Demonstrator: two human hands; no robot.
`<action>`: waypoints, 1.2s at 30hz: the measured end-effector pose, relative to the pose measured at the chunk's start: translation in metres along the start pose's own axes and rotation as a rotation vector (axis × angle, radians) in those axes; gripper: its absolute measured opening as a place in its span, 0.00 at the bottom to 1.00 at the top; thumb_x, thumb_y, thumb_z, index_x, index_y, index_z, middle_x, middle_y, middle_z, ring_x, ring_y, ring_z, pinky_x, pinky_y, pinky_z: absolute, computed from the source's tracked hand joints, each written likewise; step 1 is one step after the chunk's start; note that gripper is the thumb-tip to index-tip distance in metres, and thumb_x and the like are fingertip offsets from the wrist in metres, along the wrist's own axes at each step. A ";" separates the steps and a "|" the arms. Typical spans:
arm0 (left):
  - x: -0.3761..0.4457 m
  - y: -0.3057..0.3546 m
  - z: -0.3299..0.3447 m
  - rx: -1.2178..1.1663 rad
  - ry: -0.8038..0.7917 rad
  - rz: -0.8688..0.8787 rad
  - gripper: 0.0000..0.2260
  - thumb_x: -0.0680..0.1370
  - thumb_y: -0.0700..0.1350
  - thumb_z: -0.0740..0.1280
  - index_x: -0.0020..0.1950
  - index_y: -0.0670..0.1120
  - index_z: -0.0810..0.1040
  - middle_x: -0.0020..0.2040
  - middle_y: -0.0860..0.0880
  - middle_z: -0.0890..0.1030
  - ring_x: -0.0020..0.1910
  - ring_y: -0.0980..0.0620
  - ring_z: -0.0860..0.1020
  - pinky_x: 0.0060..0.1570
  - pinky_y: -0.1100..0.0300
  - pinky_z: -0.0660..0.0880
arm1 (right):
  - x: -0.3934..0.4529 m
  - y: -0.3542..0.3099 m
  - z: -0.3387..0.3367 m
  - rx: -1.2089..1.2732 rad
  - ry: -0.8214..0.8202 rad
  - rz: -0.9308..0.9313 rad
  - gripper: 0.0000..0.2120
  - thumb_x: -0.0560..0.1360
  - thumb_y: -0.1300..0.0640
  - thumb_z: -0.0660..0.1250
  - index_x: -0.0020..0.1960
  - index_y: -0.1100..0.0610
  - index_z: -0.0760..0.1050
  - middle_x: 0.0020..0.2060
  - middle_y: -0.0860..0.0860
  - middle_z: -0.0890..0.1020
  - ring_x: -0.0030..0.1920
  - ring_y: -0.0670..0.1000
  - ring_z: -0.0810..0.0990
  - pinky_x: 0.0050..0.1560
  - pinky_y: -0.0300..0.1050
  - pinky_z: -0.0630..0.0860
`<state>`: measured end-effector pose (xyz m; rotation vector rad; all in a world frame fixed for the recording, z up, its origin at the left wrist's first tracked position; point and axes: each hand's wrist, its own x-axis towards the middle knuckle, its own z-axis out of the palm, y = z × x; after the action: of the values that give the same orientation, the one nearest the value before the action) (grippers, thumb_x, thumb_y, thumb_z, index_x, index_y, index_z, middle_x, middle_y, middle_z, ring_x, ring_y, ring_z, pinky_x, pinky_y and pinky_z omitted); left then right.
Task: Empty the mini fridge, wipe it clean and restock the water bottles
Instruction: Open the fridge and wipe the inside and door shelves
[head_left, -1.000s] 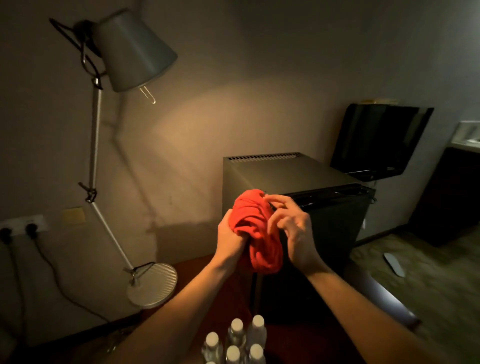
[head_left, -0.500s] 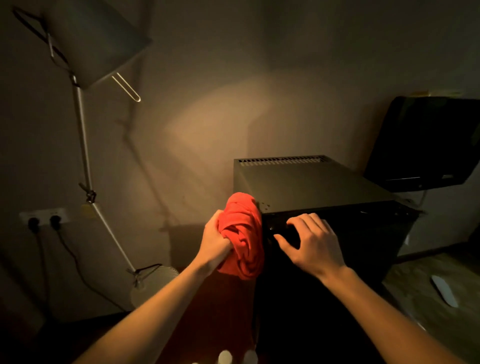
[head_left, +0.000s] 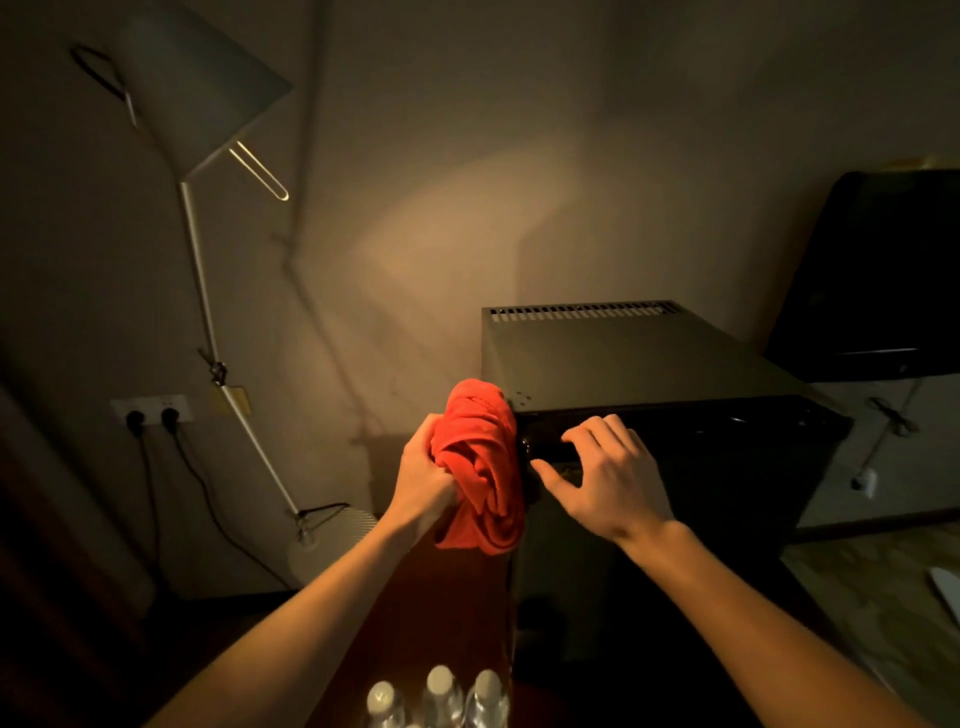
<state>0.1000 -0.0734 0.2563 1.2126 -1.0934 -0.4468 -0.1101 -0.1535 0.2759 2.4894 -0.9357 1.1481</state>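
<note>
The dark mini fridge (head_left: 639, 358) stands in the middle right, its vented top lit and its front in shadow. My left hand (head_left: 423, 470) is closed around a bunched red cloth (head_left: 483, 457) held just left of the fridge's top front corner. My right hand (head_left: 608, 475) rests with fingers spread and curled over the top edge of the fridge door. Several water bottles (head_left: 439, 696) with white caps stand at the bottom edge, below my arms.
A white floor lamp (head_left: 208, 98) leans at the left, its round base (head_left: 332, 540) on the floor. A wall socket (head_left: 150, 410) with two plugs and cables is lower left. A dark screen (head_left: 878, 275) sits at the right. A pale slipper (head_left: 948, 587) lies on the floor.
My right hand let go of the cloth and moved onto the fridge door's top edge. The left hand kept the cloth. The view shifted left and closer to the fridge.
</note>
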 end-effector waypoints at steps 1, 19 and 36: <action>-0.005 0.001 -0.003 0.015 -0.009 0.006 0.19 0.61 0.49 0.74 0.46 0.41 0.76 0.39 0.54 0.80 0.40 0.60 0.75 0.41 0.64 0.73 | 0.000 -0.003 -0.002 -0.008 -0.025 0.023 0.22 0.72 0.37 0.65 0.47 0.57 0.79 0.43 0.51 0.79 0.48 0.54 0.76 0.47 0.49 0.77; -0.087 0.027 0.011 -0.038 -0.100 -0.032 0.19 0.62 0.50 0.72 0.45 0.38 0.76 0.38 0.50 0.80 0.39 0.57 0.75 0.40 0.61 0.74 | -0.111 -0.023 -0.098 0.036 0.098 0.054 0.22 0.72 0.41 0.66 0.53 0.60 0.71 0.50 0.57 0.76 0.53 0.58 0.75 0.61 0.53 0.72; -0.171 0.060 0.118 -0.060 -0.382 -0.010 0.11 0.66 0.38 0.68 0.48 0.45 0.78 0.39 0.56 0.83 0.39 0.61 0.78 0.44 0.62 0.75 | -0.222 -0.081 -0.156 -0.324 -0.216 0.103 0.28 0.71 0.51 0.63 0.68 0.62 0.72 0.71 0.59 0.70 0.73 0.57 0.65 0.73 0.54 0.61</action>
<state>-0.0934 0.0195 0.2324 1.1047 -1.3878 -0.7348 -0.2577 0.0802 0.2165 2.3504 -1.2120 0.6942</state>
